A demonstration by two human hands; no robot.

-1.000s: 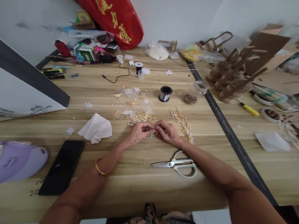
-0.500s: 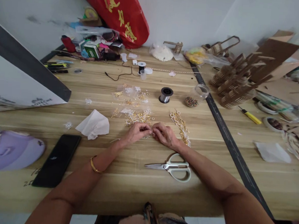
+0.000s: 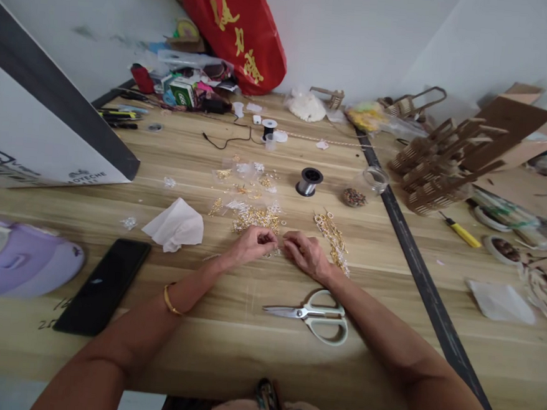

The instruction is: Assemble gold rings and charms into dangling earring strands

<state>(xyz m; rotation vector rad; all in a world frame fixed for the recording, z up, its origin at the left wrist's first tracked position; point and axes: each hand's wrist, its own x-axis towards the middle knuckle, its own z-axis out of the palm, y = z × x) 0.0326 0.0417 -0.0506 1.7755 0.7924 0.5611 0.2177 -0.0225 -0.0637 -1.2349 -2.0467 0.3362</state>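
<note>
Head cam, fwd & down from near edge of table (image 3: 217,345), hands (image 3: 308,255) mid-frame, exact dist. unclear.

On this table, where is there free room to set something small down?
Bare wood lies between the left forearm and the scissors, and between the right forearm and the black strip. It is crowded just beyond the left hand, with heaped gold pieces, and beside the right hand, where gold strands lie.

Pale grey wall (image 3: 360,42) behind; wood-grained table (image 3: 225,358); light floor (image 3: 140,408) below.
</note>
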